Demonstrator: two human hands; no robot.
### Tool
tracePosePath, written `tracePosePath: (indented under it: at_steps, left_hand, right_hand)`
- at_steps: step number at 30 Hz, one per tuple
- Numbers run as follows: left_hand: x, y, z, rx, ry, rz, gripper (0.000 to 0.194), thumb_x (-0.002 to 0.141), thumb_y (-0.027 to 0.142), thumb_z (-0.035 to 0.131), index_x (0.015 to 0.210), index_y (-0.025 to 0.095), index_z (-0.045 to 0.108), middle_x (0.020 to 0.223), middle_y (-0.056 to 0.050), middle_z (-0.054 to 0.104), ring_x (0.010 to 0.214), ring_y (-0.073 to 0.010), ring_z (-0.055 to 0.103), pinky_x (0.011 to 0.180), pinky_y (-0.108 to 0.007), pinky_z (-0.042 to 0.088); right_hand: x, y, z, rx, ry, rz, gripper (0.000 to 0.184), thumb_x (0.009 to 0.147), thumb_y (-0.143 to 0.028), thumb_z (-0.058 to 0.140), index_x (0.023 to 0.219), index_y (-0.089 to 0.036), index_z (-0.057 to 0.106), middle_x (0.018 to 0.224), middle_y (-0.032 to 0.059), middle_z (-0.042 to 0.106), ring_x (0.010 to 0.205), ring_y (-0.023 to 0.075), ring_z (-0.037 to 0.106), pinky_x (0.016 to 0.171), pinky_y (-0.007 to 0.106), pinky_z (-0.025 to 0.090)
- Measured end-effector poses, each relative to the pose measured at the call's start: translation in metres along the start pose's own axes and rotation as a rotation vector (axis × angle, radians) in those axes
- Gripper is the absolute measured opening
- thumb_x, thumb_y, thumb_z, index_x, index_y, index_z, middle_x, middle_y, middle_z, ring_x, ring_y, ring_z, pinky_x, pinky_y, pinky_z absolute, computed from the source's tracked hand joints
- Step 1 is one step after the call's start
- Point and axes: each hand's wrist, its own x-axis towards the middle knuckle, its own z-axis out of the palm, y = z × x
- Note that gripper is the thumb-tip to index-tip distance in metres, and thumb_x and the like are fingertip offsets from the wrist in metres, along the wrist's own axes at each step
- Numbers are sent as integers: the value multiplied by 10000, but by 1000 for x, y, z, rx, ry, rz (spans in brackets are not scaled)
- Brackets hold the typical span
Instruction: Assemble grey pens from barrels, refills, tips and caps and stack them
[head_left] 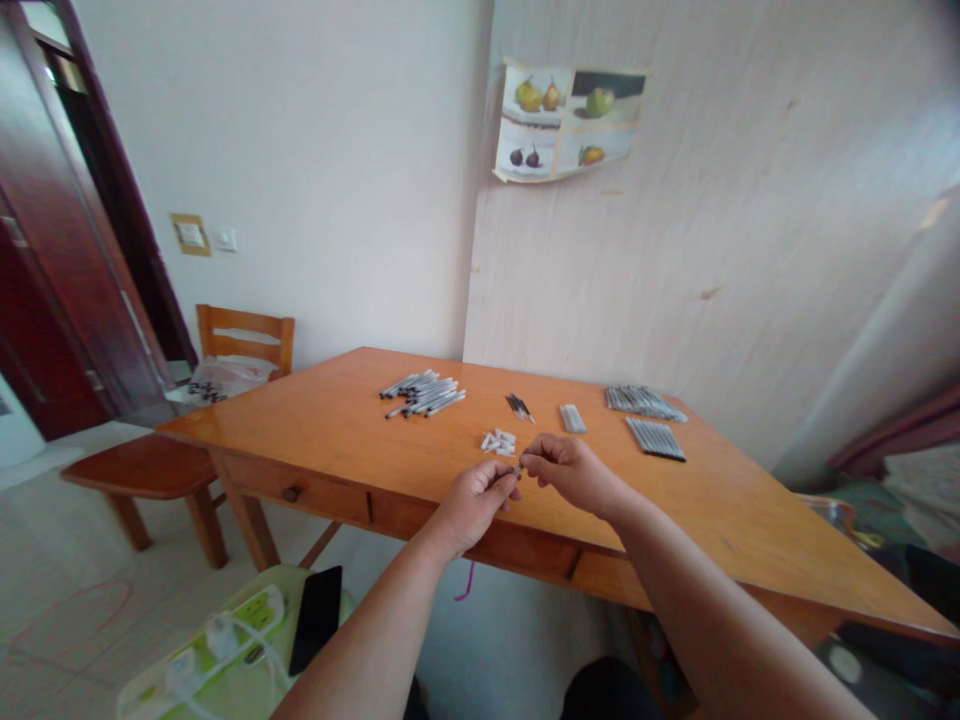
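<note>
My left hand [474,500] and my right hand [570,470] meet over the front edge of the wooden table [337,440]. Both are closed in a pinch on one thin pen part [516,470] held between them. Just beyond my fingers lies a small heap of white caps [499,441]. Farther back on the table lie a pile of grey pen barrels [424,393], a few dark refills [519,406], a small flat bundle [572,418] and two rows of grey pens [655,438] at the right.
A wooden chair [244,340] with a plastic bag [225,378] stands at the table's far left. Beside it is a low bench [150,465]. A green stool [247,640] with a power strip and a black phone [315,615] sits near my left arm. A fruit poster [570,120] hangs on the wall.
</note>
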Motion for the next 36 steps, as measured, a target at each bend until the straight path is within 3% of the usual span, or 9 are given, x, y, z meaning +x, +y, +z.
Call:
tracePosePath:
  at_steps: [5,12,21,25,29,36]
  left_hand:
    - [0,1,0,-16,4,-4,316,872,453,575,984,161,625,815,-24,646,667,-118,537,697,-260,430]
    - [1,-1,0,-30,3,4,340,882,469,555,985,153,627,805,-20,637,662,-112,520,694,-259,416]
    - [2,-1,0,-18,6,5,340,886,473,555,1001,160,621,810,-20,636,675,-118,528,700,-258,422]
    - [1,1,0,-31,12,-6,340,875,480,568,971,158,619,811,-23,637,658,-114,519,682,-255,421]
    - [2,1,0,-36,8,0,347,873,488,568,964,159,627,805,-22,637,663,-114,521,689,-258,419]
    - [2,0,0,-38,24,0,355,869,493,570,971,157,625,811,-28,640,674,-120,533,690,-262,434]
  right_hand:
    - [4,6,6,-141,96,-9,364,880,-479,552,672,-181,555,595,-14,530,562,113,470,518,243,345]
    - [-1,6,4,222,-32,28,338,883,-499,542,851,-172,622,742,16,615,634,117,532,576,242,405]
    - [4,7,14,97,118,70,413,814,-553,616,650,-182,535,569,-35,484,534,101,434,521,241,349]
    - [1,4,12,200,78,63,391,865,-540,547,770,-168,623,694,12,595,605,117,510,550,243,381]
    - [-1,7,11,254,30,51,352,842,-521,580,798,-175,630,699,7,580,634,124,502,556,239,374]
    - [4,12,19,187,166,91,406,773,-571,649,688,-185,553,604,-21,507,566,112,427,530,243,339]
